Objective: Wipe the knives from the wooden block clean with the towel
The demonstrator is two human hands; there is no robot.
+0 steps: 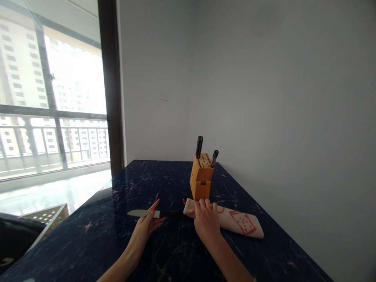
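A kitchen knife with a black handle and pale blade lies level, its tip pointing left. My left hand holds it where blade meets handle, thumb above and fingers below. The handle's end reaches to the left end of a folded white towel with red drawings on it. My right hand is closed over that towel near its left end, fingertips curled on the far side. Just beyond it stands a wooden knife block, with a black-handled knife and another dark-handled tool in its slots.
The dark blue marbled table meets a grey wall on its right side. On the left are a large window and a perforated chair or frame with a black item beside it. A small red thing shows by the towel.
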